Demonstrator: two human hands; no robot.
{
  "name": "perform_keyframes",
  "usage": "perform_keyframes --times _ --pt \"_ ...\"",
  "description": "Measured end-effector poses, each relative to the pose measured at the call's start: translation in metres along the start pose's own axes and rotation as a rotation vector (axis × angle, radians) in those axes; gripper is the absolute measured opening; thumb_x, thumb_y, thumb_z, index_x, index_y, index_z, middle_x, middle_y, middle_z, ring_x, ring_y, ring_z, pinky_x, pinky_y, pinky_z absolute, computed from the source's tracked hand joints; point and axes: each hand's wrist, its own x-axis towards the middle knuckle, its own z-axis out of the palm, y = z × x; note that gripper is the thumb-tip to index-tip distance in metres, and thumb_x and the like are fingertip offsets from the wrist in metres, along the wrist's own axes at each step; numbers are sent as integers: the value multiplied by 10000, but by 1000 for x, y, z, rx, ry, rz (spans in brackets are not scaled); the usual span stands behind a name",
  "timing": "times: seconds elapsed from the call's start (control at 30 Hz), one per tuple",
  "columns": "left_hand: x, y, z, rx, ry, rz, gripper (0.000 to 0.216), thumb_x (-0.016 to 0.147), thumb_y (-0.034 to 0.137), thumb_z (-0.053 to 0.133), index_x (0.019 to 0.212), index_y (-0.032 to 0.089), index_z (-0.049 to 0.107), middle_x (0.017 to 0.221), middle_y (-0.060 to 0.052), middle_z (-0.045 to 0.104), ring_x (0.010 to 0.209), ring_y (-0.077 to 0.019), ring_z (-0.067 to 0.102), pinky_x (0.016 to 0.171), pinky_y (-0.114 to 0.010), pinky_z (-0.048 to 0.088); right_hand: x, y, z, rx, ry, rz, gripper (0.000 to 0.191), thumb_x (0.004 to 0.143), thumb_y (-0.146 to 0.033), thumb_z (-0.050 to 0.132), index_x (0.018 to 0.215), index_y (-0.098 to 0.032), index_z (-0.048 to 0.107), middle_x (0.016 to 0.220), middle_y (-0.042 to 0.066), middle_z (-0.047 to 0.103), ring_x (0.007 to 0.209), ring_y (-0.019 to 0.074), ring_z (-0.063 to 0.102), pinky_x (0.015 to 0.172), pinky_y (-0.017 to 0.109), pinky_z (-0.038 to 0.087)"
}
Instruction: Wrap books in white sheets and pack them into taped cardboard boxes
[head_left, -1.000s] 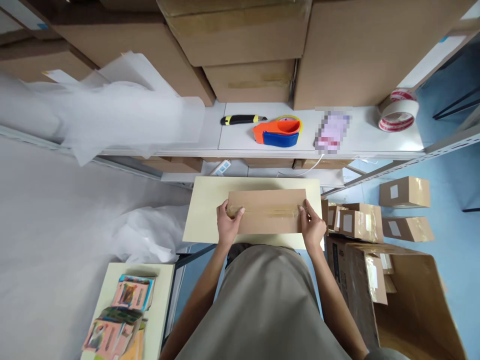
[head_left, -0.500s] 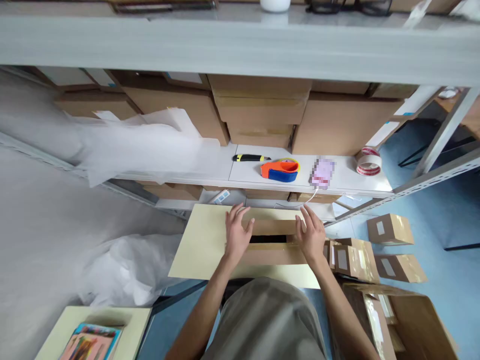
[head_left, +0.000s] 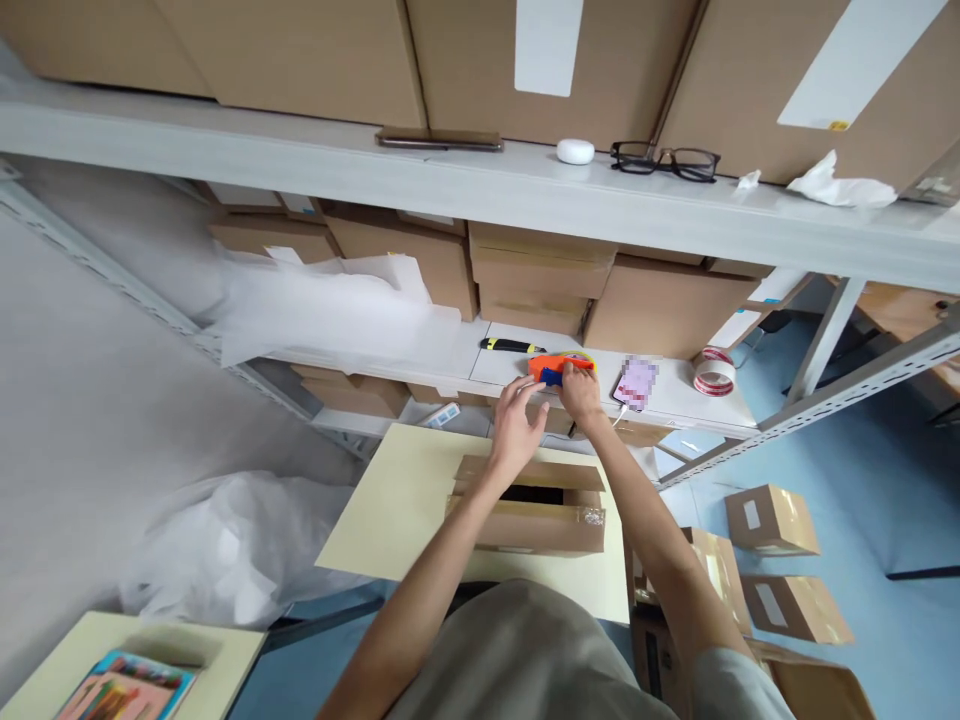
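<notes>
One black-and-yellow utility knife [head_left: 506, 346] lies on the white shelf [head_left: 675, 392]. The left hand [head_left: 517, 425] hovers open, fingers spread, near one brown cardboard box [head_left: 536, 520], flaps apart, on the pale yellow table [head_left: 390, 500]. The right hand [head_left: 579, 388] grips one orange-and-blue tape dispenser [head_left: 546, 369] on that shelf, one red-printed tape roll [head_left: 714, 372] beyond

The pale bench [head_left: 390, 505] carries 1 open cardboard box [head_left: 536, 520]. Behind it, the lower white shelf [head_left: 675, 398] holds white foam sheets [head_left: 330, 310], a utility knife [head_left: 508, 346], an orange-and-blue tape dispenser [head_left: 546, 368], a phone [head_left: 636, 383] and a tape roll [head_left: 714, 372]. The upper shelf [head_left: 300, 168] bears a dark flat device [head_left: 439, 140], a white case [head_left: 575, 151], glasses [head_left: 664, 160] and crumpled tissue [head_left: 840, 188]. Small taped boxes [head_left: 771, 506] lie on the blue floor [head_left: 870, 440].
</notes>
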Motion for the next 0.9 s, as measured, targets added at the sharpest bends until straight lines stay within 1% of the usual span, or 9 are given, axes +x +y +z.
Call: perform_keyframes --times 0.1,0.23,0.33,0.4,0.47,0.6,0.73,0.8,0.9 --pt "-25 4 -12 -80 -31 -77 310 1040 226 643 1342 232 708 1442 -130 720 1389 -275 672 1237 -497 524 -24 3 2 160 45 20 419 1067 -281 665 1414 -63 579 1236 265 795 1188 371 746 1105 449 484" --pt "-68 11 -28 -198 -58 -251 278 1071 324 639 1329 245 707 1359 -108 774 1274 -260 741 1152 -454 588 -91 -2 10 638 122 5 401 1042 -500 695 1287 -193 617 1115 145 812 997 337 765 901 425 580" --pt "-99 17 -35 -302 -42 -343 229 1061 380 679 1230 236 733 1251 -96 808 1183 -251 775 1086 -419 620 -145 -13 14 1007 122 -36 427 1009 -587 720 1205 -220 627 1088 89 800 947 272 745 885 390 598" --pt "-114 22 -40 -332 -31 -378 210 1047 399 710 1169 233 745 1167 -83 818 1105 -241 789 1029 -397 634 -172 -22 14 1158 87 -21 451 996 -605 744 1217 -229 628 1110 77 793 970 253 745 920 384 605" --pt "-124 29 -47 -324 -19 -392 185 1038 396 724 1124 235 753 1100 -68 816 1042 -230 788 972 -372 637 -189 -30 15 1254 38 -10 464 989 -617 761 1225 -241 624 1132 75 788 985 247 749 945 388 615" --pt "-133 43 -60 -285 -13 -397 140 1047 367 706 1096 243 750 1071 -52 802 1021 -216 771 933 -341 623 -207 -42 17 1333 -25 -15 477 1001 -632 752 1254 -252 615 1195 89 778 1035 254 750 976 402 628" --pt "-135 52 -75 -293 -115 -403 133 1054 362 695 1088 242 742 1083 -50 805 1018 -214 772 933 -336 613 -215 -45 19 1285 -7 -37 455 1021 -622 728 1255 -245 628 1184 87 776 1015 251 745 957 397 620" --pt "-132 51 -85 -309 -159 -422 158 1047 385 710 1091 240 755 1102 -54 815 1025 -219 776 954 -344 614 -217 -43 19 1239 -9 -64 441 1024 -611 727 1248 -240 640 1181 85 778 1006 248 743 943 386 618" --pt "-122 49 -107 -366 -128 -488 276 1050 451 704 1202 227 763 1170 -81 822 1079 -239 784 998 -366 627 -221 -34 18 1154 -49 -121 427 1012 -584 748 1249 -243 651 1160 72 785 1000 247 745 931 375 616"
